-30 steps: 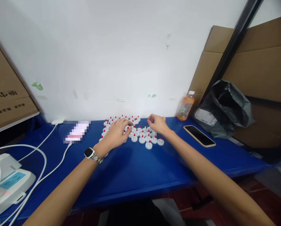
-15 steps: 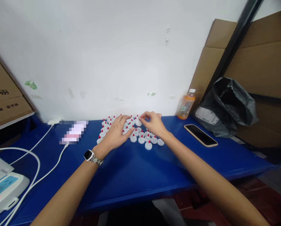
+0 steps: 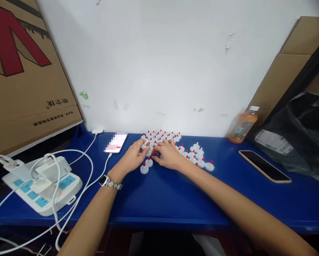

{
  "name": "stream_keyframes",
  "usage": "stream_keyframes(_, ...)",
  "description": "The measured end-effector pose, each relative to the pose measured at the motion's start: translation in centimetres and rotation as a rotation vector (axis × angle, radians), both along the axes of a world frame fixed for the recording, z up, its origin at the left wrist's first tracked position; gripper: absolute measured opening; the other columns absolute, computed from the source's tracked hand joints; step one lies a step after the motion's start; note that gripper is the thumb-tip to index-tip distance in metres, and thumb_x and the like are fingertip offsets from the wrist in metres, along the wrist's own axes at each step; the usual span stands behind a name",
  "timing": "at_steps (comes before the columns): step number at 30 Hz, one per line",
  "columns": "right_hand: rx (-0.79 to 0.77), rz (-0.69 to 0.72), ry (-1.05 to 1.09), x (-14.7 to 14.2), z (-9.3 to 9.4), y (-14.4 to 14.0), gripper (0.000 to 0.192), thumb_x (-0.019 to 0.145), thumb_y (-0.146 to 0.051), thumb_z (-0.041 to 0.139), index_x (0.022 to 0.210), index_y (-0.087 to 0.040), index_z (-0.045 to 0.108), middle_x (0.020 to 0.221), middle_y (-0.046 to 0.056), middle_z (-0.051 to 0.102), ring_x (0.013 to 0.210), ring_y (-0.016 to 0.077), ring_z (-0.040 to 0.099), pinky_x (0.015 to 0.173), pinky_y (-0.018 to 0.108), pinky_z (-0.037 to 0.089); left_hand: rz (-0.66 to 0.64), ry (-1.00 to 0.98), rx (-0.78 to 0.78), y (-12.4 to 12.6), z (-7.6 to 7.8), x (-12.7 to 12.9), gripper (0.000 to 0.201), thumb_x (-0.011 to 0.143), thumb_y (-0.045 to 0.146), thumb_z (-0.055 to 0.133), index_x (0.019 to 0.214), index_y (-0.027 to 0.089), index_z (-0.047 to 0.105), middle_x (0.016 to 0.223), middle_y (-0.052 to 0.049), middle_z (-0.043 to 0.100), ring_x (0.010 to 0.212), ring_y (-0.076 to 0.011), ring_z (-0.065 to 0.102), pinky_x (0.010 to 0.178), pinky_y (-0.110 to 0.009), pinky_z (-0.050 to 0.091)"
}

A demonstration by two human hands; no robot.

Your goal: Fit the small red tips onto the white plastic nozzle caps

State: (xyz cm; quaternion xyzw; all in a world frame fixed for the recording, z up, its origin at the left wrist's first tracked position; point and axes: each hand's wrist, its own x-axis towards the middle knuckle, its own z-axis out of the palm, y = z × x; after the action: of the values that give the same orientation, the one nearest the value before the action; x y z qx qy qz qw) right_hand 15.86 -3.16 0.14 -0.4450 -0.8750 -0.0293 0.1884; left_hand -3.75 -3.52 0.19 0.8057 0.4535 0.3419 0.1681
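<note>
Many white round nozzle caps (image 3: 144,168), most with small red tips, stand in a cluster on the blue table (image 3: 159,192). My left hand (image 3: 132,156) is closed on a tilted white nozzle cap (image 3: 145,145) between thumb and fingers, at the left side of the cluster. Close beside it, my right hand (image 3: 170,154) has thumb and fingers pinched around a small red tip (image 3: 152,154), partly hidden by the fingers. To the right of that hand is a looser group of caps (image 3: 200,163), where a few white spouts (image 3: 197,145) show no red.
At left are a power strip (image 3: 52,192) with white cables, a charging phone (image 3: 116,143) and a cardboard box (image 3: 34,89). To the right lie another phone (image 3: 263,166), an orange drink bottle (image 3: 243,124) and a dark plastic bag (image 3: 301,131). A white wall (image 3: 159,71) borders the table's back.
The view has turned left. My right hand has moved from the back of the cluster to its front, near my left hand. My left hand, earlier spread over the caps, now grips one.
</note>
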Motion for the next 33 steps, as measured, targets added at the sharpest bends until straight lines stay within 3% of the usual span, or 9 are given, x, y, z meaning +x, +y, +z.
stream_keyframes(4, 0.028, -0.004, -0.087, -0.6, -0.8, 0.2, 0.014, 0.091, -0.030, 0.060, 0.088, -0.018, 0.067, 0.092, 0.009, 0.068, 0.100, 0.0267, 0.051, 0.092, 0.044, 0.028, -0.022, 0.026, 0.017, 0.0, -0.5, 0.6, 0.022, 0.098, 0.041, 0.042, 0.097, 0.021, 0.050, 0.085, -0.002, 0.057, 0.076, -0.0180, 0.056, 0.066, -0.029, 0.043)
stream_keyframes(7, 0.021, 0.008, 0.031, -0.4, -1.0, 0.2, 0.011, 0.090, -0.026, 0.059, 0.087, -0.018, 0.066, 0.091, 0.008, 0.069, 0.100, 0.0259, 0.053, 0.092, 0.044, 0.029, -0.028, 0.058, 0.033, 0.0, -0.8, 0.7, 0.023, 0.098, 0.042, 0.041, 0.095, 0.021, 0.050, 0.087, -0.003, 0.057, 0.080, -0.0196, 0.057, 0.070, -0.031, 0.045)
stream_keyframes(10, -0.081, 0.034, 0.413, 0.2, -0.8, 0.3, 0.009, 0.089, -0.024, 0.058, 0.089, -0.020, 0.066, 0.091, 0.005, 0.071, 0.093, 0.0216, 0.059, 0.089, 0.040, 0.038, -0.022, 0.088, 0.079, 0.0, -1.0, 0.8, 0.026, 0.099, 0.044, 0.040, 0.101, 0.021, 0.053, 0.092, -0.005, 0.060, 0.087, -0.0219, 0.059, 0.077, -0.036, 0.048)
stream_keyframes(13, -0.250, 0.084, 0.862, 1.1, -0.6, 0.3, 0.015, 0.087, -0.031, 0.060, 0.092, -0.019, 0.067, 0.086, 0.003, 0.071, 0.079, 0.0172, 0.064, 0.074, 0.032, 0.046, -0.025, 0.105, 0.117, -0.2, -1.2, 1.2, 0.030, 0.099, 0.046, 0.040, 0.112, 0.023, 0.055, 0.104, -0.007, 0.063, 0.097, -0.0242, 0.061, 0.086, -0.041, 0.048)
stream_keyframes(18, -0.450, 0.191, 1.201, 1.5, -0.4, -0.1, 0.032, 0.075, -0.047, 0.075, 0.092, -0.020, 0.070, 0.081, 0.003, 0.072, 0.075, 0.0162, 0.066, 0.067, 0.028, 0.049, -0.066, 0.104, 0.143, -1.1, -1.0, 2.1, 0.035, 0.100, 0.043, 0.041, 0.128, 0.026, 0.052, 0.113, -0.009, 0.066, 0.102, -0.0244, 0.063, 0.092, -0.044, 0.049)
stream_keyframes(21, -0.542, 0.222, 1.277, 1.3, -0.1, -0.5, 0.035, 0.066, -0.046, 0.083, 0.083, -0.020, 0.068, 0.075, 0.001, 0.071, 0.068, 0.0147, 0.065, 0.064, 0.028, 0.049, -0.080, 0.094, 0.157, -1.7, -0.6, 2.4, 0.034, 0.100, 0.043, 0.041, 0.128, 0.027, 0.053, 0.117, -0.008, 0.066, 0.107, -0.0245, 0.062, 0.095, -0.045, 0.048)
stream_keyframes(24, -0.534, 0.191, 1.302, 1.4, 0.2, -0.7, 0.035, 0.065, -0.047, 0.084, 0.072, -0.019, 0.066, 0.071, 0.002, 0.070, 0.063, 0.0137, 0.063, 0.060, 0.027, 0.048, -0.087, 0.088, 0.155, -1.9, -0.5, 2.4, 0.036, 0.101, 0.043, 0.041, 0.131, 0.026, 0.051, 0.123, -0.008, 0.064, 0.113, -0.0250, 0.060, 0.099, -0.046, 0.046)
stream_keyframes(33, -0.571, 0.157, 1.211, 2.4, 1.2, -0.8, 0.035, 0.063, -0.047, 0.085, 0.074, -0.018, 0.070, 0.068, 0.001, 0.070, 0.061, 0.0130, 0.062, 0.061, 0.027, 0.049, -0.113, 0.100, 0.132, -2.0, -0.6, 2.4, 0.038, 0.101, 0.041, 0.040, 0.135, 0.024, 0.046, 0.133, -0.011, 0.059, 0.122, -0.0261, 0.056, 0.104, -0.047, 0.044)
